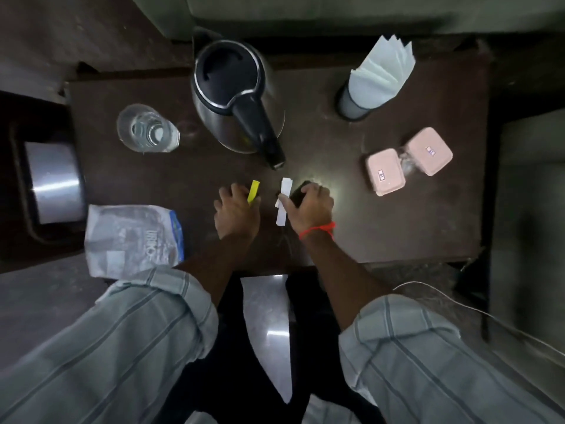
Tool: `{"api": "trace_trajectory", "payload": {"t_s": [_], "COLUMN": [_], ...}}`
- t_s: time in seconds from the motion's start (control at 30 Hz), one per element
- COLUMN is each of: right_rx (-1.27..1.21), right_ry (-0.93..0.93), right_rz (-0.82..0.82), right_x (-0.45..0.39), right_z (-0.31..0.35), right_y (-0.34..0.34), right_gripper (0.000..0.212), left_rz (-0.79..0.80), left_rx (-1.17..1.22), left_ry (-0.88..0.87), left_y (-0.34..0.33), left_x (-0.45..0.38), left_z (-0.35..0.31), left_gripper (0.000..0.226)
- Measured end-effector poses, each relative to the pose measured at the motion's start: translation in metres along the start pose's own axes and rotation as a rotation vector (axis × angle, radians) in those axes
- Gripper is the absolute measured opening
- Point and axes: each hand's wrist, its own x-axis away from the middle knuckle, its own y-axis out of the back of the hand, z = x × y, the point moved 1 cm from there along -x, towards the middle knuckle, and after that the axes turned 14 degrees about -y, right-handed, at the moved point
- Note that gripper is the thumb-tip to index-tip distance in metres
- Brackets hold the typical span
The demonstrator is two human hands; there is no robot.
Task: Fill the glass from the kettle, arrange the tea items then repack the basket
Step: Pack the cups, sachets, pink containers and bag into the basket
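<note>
A steel kettle (232, 99) with a black lid and handle stands at the back middle of the dark table (397, 224). Left of it is a clear glass (146, 128) holding water. My left hand (235, 214) grips a yellow sachet (253, 190) near the table's front middle. My right hand (308, 206) pinches a white sachet (282, 206) and also covers a dark item (299, 192), only partly visible. The two hands are close together, just in front of the kettle handle.
A holder with white napkins (376, 78) stands back right. Two pink lidded boxes (409, 160) sit at the right. A printed plastic pouch (131, 240) lies at the front left edge. A metal container (55, 182) rests left of the table.
</note>
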Motion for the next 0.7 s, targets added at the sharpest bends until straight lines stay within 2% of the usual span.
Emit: {"api": "trace_trajectory", "payload": {"t_s": [0.07,0.17,0.3,0.43,0.53,0.63,0.7], "right_rx": [0.118,0.202,0.054,-0.198,-0.272,-0.471,-0.585], "right_ry": [-0.002,0.007,0.060,-0.019,0.031,-0.026,-0.057], "right_rz": [-0.066,-0.105,-0.009,0.168,0.274,0.490,0.644], "right_x": [0.000,0.006,0.018,0.050,0.083,0.119,0.150], "right_z": [0.003,0.006,0.011,0.038,0.067,0.103,0.137], "right_y": [-0.010,-0.019,-0.020,-0.024,-0.033,-0.047,-0.061], "right_gripper": [0.052,0.037,0.017,0.010,0.020,0.019,0.015], "left_rz": [-0.009,-0.026,-0.095,-0.225,-0.333,-0.447,-0.542], "left_rx": [-0.001,0.023,0.218,0.458,0.510,0.626,0.773], "left_ry": [0.010,-0.002,0.030,0.043,0.058,0.151,0.237], "left_y": [-0.004,-0.002,0.010,0.031,0.055,0.092,0.126], "left_x": [0.000,0.004,0.022,0.052,0.073,0.091,0.101], "left_z": [0.001,0.004,0.018,0.044,0.069,0.095,0.112], "left_gripper": [0.038,0.035,0.027,0.021,0.021,0.021,0.013]}}
